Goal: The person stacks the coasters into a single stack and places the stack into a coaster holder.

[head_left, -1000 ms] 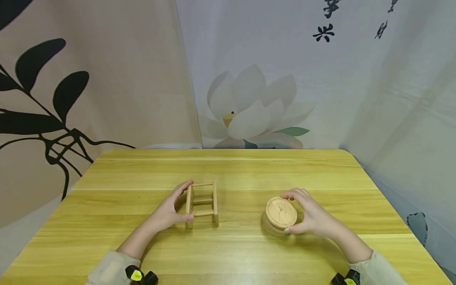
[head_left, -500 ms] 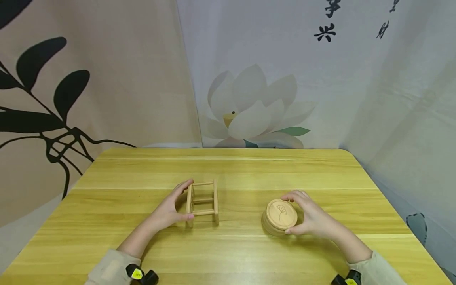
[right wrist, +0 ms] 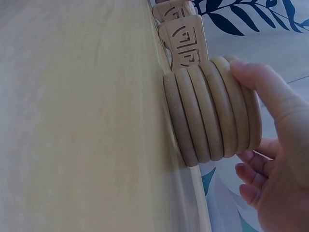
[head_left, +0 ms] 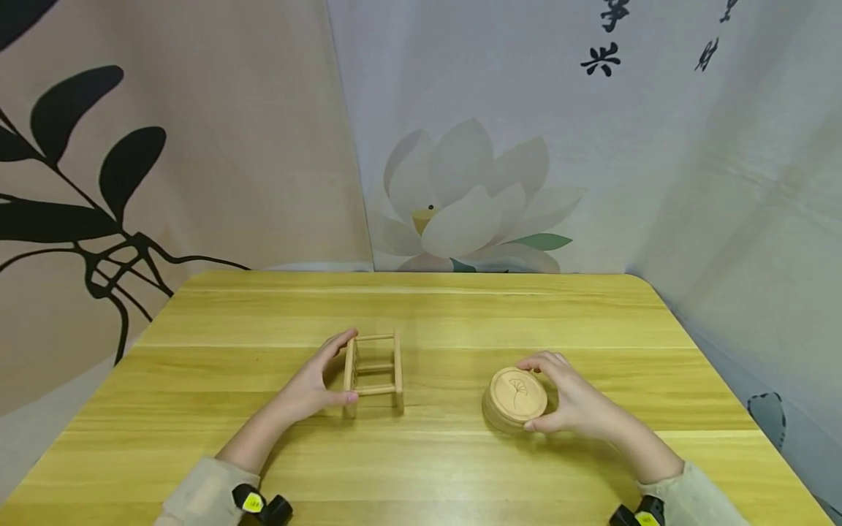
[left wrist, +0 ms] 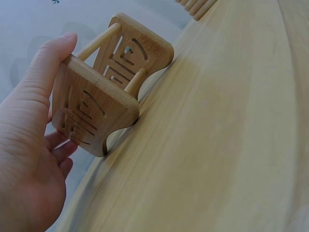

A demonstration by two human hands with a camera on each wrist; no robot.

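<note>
On the left of the table stands a small wooden coaster rack (head_left: 373, 369), two carved side panels joined by round bars. My left hand (head_left: 309, 387) grips its left panel, thumb on the near end and fingers at the far end. In the left wrist view the cut-out pattern on the panel (left wrist: 91, 104) shows beside the thumb. To the right, several round wooden coasters (right wrist: 212, 113) sit in an upright stack, the top one (head_left: 520, 394) engraved with a ginkgo leaf. My right hand (head_left: 579, 398) holds this stack from its right side, thumb near and fingers far.
The wooden table (head_left: 434, 467) carries both things, with a stretch of bare wood between rack and stack. Behind it hangs a cloth backdrop (head_left: 473, 88) printed with a lotus, dark leaves and characters. Each wrist wears a small black camera (head_left: 263, 505).
</note>
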